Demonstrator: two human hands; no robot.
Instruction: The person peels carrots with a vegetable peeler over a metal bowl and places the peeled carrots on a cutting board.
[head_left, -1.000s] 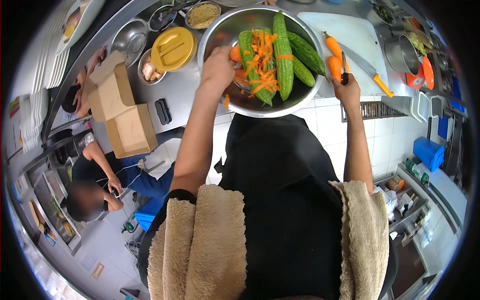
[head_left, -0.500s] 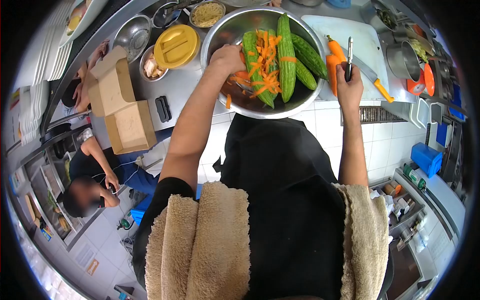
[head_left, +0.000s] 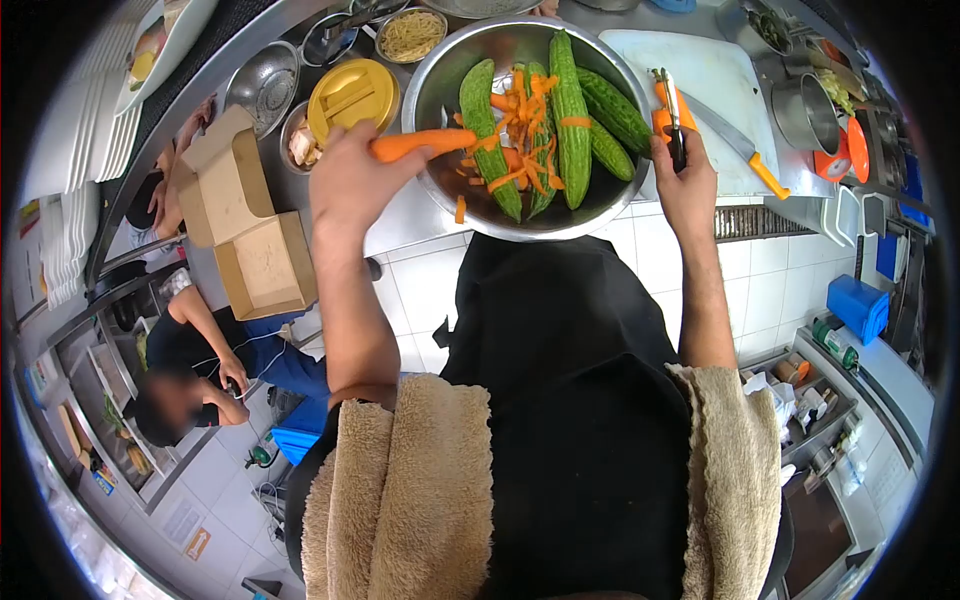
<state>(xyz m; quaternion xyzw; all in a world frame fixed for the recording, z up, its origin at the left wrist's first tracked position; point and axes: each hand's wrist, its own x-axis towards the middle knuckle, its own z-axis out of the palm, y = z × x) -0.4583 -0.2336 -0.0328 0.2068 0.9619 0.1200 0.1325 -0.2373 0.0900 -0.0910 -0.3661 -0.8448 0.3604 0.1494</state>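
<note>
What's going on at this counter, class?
Someone's left hand holds a carrot, its tip over a metal bowl, while the right hand holds a peeler. Cucumbers strewn with carrot peelings lie in the bowl. Beside it, a yellow-handled knife and more carrots rest on a white cutting board.

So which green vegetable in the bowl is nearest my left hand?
The leftmost one, at the tip of the carrot in your left hand; the others lie farther right in the bowl.
</note>
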